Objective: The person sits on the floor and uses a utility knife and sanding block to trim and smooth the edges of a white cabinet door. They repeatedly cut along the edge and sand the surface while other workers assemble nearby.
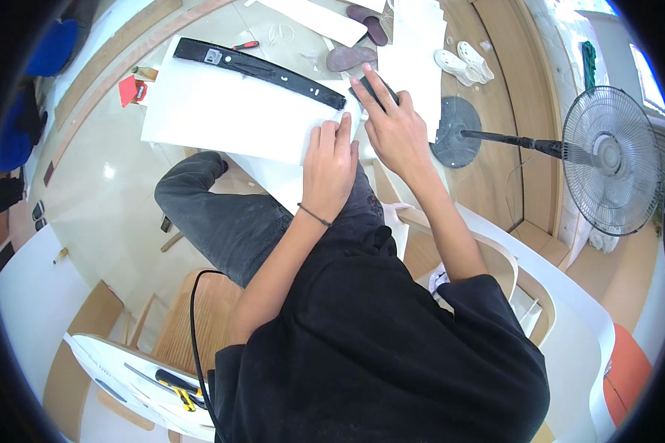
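- Two hands are working at the near right corner of a large white board (222, 111) that is lying across the person's raised knee and a chair.
- Nearest, the left hand (329, 166) is pressing flat on the board's corner, fingers together and extended, clasping nothing; a thin dark band is sitting round its wrist.
- Just beside it, the right hand (395, 129) is lying palm down with fingers spread over a small dark piece (373, 88) at the board's edge, pinning rather than gripping it.
- Farther along, a long black strip (258, 70) is running diagonally across the board's far edge, its right end almost touching the small piece.
- Judging by looks, the board is seeming light and stiff yet easy to dent, so flat palms near the edges are suiting it; the strip is looking rigid and narrow, best taken by its middle.
- Beyond, a red-handled tool (245, 46) and brown slippers (355, 55) are lying on the floor; a standing fan (606, 159) is at the far right.
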A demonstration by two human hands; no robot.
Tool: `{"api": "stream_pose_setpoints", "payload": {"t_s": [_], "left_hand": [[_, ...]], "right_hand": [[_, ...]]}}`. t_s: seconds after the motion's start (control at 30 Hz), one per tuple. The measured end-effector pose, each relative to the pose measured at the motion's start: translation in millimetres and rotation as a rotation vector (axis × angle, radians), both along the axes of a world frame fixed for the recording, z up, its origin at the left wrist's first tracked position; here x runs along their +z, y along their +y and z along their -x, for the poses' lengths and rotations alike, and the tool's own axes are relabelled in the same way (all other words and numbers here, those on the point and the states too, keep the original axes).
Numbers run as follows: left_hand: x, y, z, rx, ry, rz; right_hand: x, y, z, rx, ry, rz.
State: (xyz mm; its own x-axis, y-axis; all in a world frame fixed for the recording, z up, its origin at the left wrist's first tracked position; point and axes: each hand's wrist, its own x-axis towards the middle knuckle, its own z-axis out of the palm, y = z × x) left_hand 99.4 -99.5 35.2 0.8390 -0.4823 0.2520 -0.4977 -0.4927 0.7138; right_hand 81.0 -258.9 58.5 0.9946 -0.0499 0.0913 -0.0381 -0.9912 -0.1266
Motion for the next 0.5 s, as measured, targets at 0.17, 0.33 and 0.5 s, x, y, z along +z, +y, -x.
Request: {"api": "stream_pose_setpoints", "payload": {"t_s": [0.17,0.33,0.5], "left_hand": [[-3,15,11,0.007,0.034,0.070],[-9,15,13,0.014,0.026,0.112],[-7,15,13,0.015,0.070,0.145]], "right_hand": [[22,4,4,0.105,0.289,0.143],[36,7,-2,0.095,0.237,0.204],[48,13,-10,0.177,0.222,0.262]]}}
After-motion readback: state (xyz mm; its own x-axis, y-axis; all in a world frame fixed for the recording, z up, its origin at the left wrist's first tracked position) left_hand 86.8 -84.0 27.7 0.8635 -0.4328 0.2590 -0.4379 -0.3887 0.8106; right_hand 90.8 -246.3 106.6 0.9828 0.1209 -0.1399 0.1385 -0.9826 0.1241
